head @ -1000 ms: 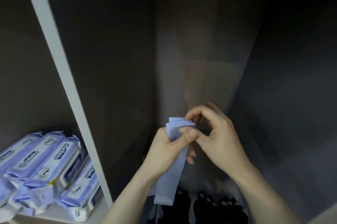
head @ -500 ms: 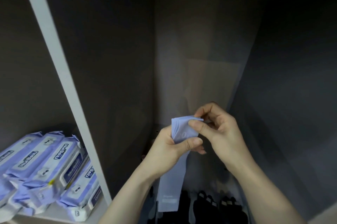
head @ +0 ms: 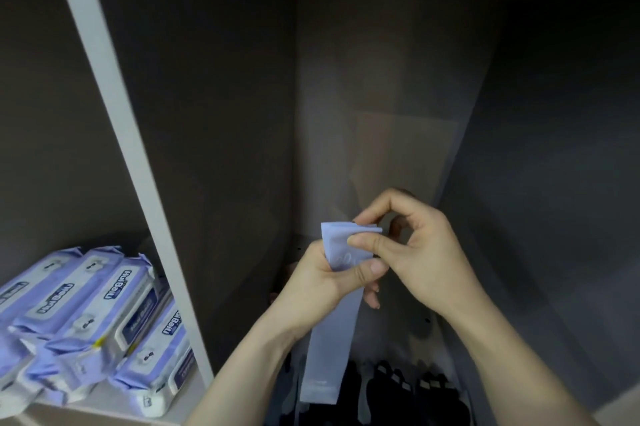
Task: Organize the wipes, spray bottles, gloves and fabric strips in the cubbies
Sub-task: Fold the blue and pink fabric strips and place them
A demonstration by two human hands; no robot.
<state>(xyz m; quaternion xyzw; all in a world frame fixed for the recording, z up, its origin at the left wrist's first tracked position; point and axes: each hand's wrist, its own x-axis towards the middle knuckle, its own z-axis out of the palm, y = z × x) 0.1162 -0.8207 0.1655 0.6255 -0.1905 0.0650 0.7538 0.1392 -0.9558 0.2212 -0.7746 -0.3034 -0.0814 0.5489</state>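
Note:
A light purple fabric strip [head: 329,349] is half folded in front of the dark middle cubby. My left hand [head: 318,283] grips the folded wad, thumb pressed across its front, and the loose tail hangs straight down below it. My right hand [head: 415,252] pinches the wad's top right edge between thumb and forefinger. Several purple wipe packs [head: 104,321] lie stacked in the cubby to the left. Black gloves [head: 398,391] lie at the bottom of the middle cubby, partly hidden by my arms.
A white vertical divider [head: 131,162] separates the wipes cubby from the middle one. The middle cubby's back panel [head: 381,96] and right wall [head: 554,183] are dark and bare above the gloves.
The hanging tail has been drawn up and is shorter. My right hand's pinch moved from the wad's front to its top right edge. My left hand kept its grip.

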